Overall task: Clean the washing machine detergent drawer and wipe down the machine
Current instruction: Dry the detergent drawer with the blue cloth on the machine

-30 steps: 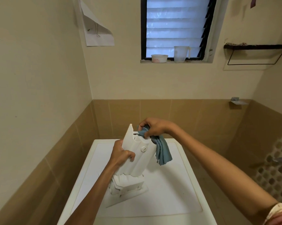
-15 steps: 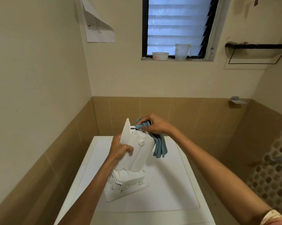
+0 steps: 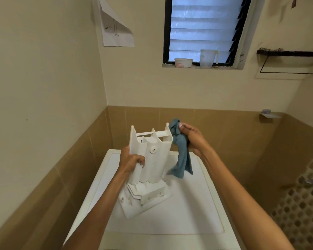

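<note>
The white detergent drawer (image 3: 153, 159) stands on end on the white washing machine top (image 3: 191, 213), its front panel down and its underside facing me. My left hand (image 3: 131, 160) grips its left side wall about halfway up. My right hand (image 3: 193, 139) holds a blue-grey cloth (image 3: 182, 156) beside the drawer's upper right corner; the cloth's bunched top touches that corner and the rest hangs down loose to the right of the drawer.
Beige walls with brown tiles close in on the left and behind the machine. A window sill above holds a white tub (image 3: 183, 62) and a plastic jug (image 3: 208, 58). A black wire shelf (image 3: 289, 60) hangs at upper right; lattice blocks (image 3: 303, 201) stand at right.
The drawer has turned so its underside faces me more squarely. My right hand has drawn the cloth off the drawer's top edge to its right corner, and the cloth now hangs longer.
</note>
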